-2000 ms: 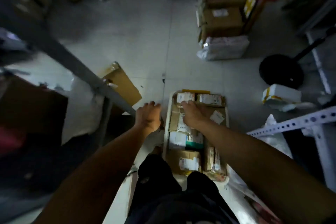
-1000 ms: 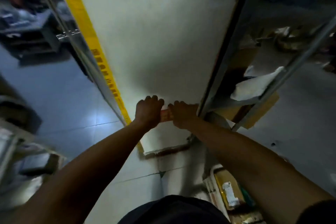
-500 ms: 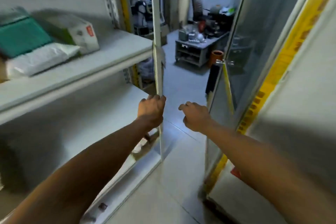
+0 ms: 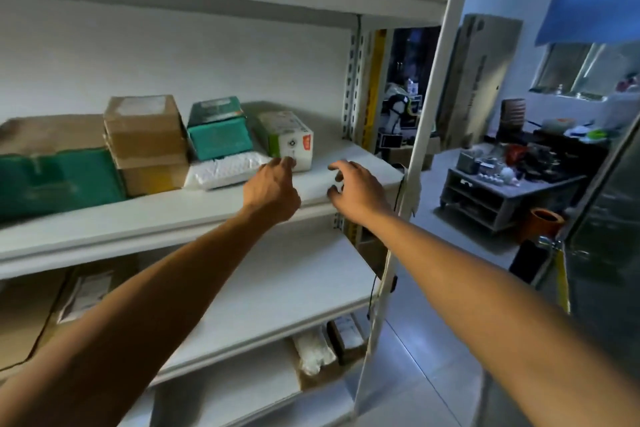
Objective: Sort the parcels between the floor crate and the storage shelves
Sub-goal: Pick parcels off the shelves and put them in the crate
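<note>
Scene change: two seconds earlier the view looked down at the floor crate full of parcels, with the right hand on them; at this moment the crate was out of view and the person faced the storage shelves (image 4: pixel 194 215).
Landmark: the white box (image 4: pixel 289 142), with a green side and a red mark, stood on the middle shelf, at the right end of the row of parcels.
Left hand: the left hand (image 4: pixel 273 191) reached to the front of the white box, its fingertips at or very near the lower front edge; whether they really touched it I could not tell, because the picture was soft there. It gripped nothing.
Right hand: the right hand (image 4: pixel 356 191) hovered to the right of the white box, over the bare end of the shelf, fingers loosely curled and apart, holding nothing.
Other parcels: left of the white box lay a teal parcel (image 4: pixel 220 130) on a white padded mailer (image 4: pixel 225 172), then a brown carton (image 4: pixel 147 142).
Small item: one second earlier both hands held something small and reddish; now no such thing was visible in either hand.
Meaning for the task: probably the person was turning from the crate to the shelf side of the sorting, and the white box seemed the next parcel to be handled.
</note>
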Demonstrator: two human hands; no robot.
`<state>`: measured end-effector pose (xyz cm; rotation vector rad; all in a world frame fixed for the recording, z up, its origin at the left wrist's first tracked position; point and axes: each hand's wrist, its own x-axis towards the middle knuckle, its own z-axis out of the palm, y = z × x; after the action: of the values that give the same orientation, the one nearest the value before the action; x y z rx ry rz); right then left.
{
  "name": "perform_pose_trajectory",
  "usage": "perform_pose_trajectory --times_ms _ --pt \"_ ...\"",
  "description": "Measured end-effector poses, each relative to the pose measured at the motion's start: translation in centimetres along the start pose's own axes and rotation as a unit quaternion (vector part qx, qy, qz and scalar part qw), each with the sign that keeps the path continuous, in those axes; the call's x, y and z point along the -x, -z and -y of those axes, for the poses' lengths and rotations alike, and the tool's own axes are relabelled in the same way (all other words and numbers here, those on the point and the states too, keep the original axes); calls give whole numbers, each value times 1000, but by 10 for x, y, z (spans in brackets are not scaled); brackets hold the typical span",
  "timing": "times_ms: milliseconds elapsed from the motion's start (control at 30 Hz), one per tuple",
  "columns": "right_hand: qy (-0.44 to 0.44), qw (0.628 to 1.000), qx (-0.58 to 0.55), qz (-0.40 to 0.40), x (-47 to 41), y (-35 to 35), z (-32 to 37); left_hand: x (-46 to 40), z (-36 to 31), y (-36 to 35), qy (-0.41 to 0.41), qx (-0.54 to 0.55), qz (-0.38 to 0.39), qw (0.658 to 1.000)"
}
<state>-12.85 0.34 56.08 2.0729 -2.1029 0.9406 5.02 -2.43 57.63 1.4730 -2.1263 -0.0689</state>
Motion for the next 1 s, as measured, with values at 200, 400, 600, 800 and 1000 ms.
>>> perform_pose_trajectory --times_ms 200,400,600,800,1000 --pt "-45 996 -75 -9 -57 -22 32 -16 24 16 60 74 -28 995" --pt "-159 977 -134 -38 -115 -56 54 -37 52 18 89 82 -15 993" --pt "-204 965 -164 -32 -150 -91 66 -44 63 9 116 129 -14 985" --pt "-221 961 -156 -55 -154 -102 73 -37 78 7 131 168 -15 977" --pt "-224 958 -151 -99 -126 -93 69 -36 72 7 132 219 -37 966"
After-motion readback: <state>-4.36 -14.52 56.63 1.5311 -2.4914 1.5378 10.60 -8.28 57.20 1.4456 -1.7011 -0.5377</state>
